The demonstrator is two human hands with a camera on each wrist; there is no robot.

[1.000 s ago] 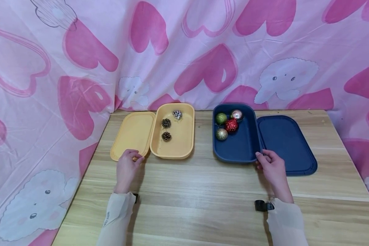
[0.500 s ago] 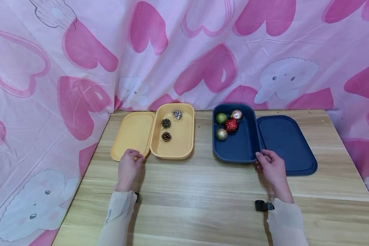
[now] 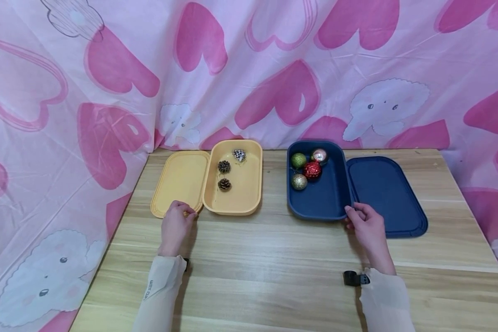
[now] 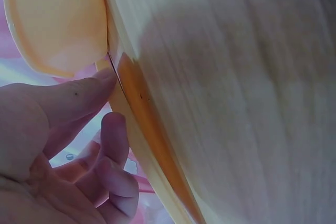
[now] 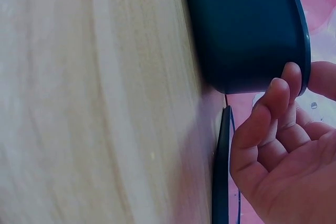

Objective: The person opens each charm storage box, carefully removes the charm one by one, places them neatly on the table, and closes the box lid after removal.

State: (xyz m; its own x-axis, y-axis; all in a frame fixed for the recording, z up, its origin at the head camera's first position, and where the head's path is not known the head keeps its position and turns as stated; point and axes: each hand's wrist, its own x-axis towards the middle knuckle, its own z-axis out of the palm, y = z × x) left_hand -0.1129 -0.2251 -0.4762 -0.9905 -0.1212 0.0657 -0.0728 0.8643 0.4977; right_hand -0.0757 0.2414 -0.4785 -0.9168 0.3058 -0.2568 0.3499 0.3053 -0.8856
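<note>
Okay, from my remote seat: left grip (image 3: 176,228) is pinching the near right corner of a flat, rounded yellow lid (image 3: 180,180), just beside a deep yellow rounded box (image 3: 246,193) with three brown-and-silvery pinecones (image 3: 224,184) inside. Right grip (image 3: 368,227) has the rim of a deep navy rounded box (image 3: 325,203), also near right corner. Four shiny round baubles (image 3: 312,170) sit in that one, all on a pale wood-grain worktop (image 3: 265,276).
</note>
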